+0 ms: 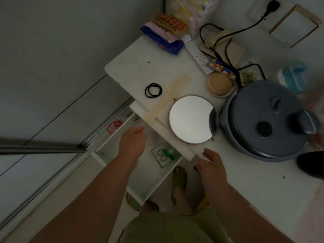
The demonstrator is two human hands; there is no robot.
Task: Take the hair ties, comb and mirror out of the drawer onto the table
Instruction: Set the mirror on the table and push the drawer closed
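Observation:
Black hair ties [153,90] lie looped together on the white table [133,67]. To their right a cream comb [166,100] lies diagonally, its handle past the table's front edge. A round metal-rimmed mirror [191,119] rests face up at that edge. Below the table the white drawer [140,183] stands pulled out. My left hand [132,143] hovers over the drawer, fingers loosely bent, holding nothing. My right hand [211,166] is at the table's front edge below the mirror, fingers curled, nothing visible in it.
A grey rice cooker [263,120] fills the table's right side. Behind are a powder puff [220,85], pill blisters [221,68], a power strip [199,58], cables and snack packets [168,30]. The drawer holds a packet with scissors [162,154]. Green-slippered feet [178,179] stand below.

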